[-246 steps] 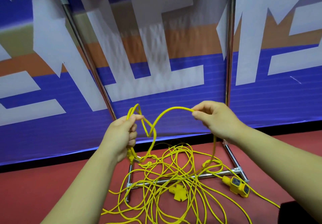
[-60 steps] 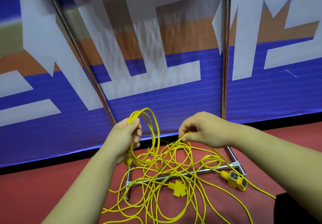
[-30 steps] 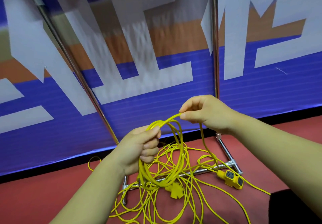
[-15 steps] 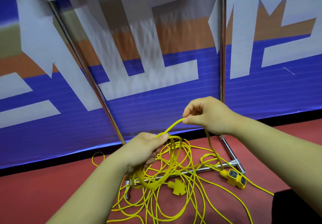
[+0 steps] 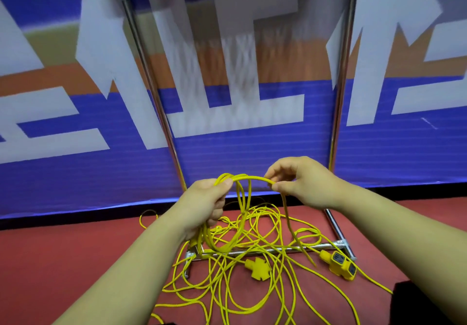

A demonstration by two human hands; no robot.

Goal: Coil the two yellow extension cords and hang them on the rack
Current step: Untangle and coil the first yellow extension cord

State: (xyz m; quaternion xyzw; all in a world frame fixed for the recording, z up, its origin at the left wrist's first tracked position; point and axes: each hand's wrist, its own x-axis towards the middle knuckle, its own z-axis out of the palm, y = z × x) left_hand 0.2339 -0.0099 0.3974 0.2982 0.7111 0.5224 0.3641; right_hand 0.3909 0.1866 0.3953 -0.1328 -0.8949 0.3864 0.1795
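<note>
My left hand (image 5: 204, 203) grips a small coil of yellow cord (image 5: 233, 231) whose loops hang below my fist. My right hand (image 5: 300, 185) pinches the same cord just to the right, and a short arc of cord spans between the two hands. From my right hand the cord drops to a tangled yellow pile (image 5: 247, 281) on the red floor. A yellow socket block (image 5: 340, 266) and a yellow plug (image 5: 256, 267) lie in the pile. The chrome rack (image 5: 340, 102) stands behind, its base bar under the cords.
A blue, white and orange banner wall (image 5: 75, 173) stands right behind the rack. The rack's left pole (image 5: 154, 97) slants up to the top left. A dark object (image 5: 427, 302) sits at the bottom right corner on the red floor (image 5: 63, 254).
My left hand rose and closed on the coil again. My right hand brought a fresh arc of cord over beside it, and the coil has more loops than 8 seconds ago.
</note>
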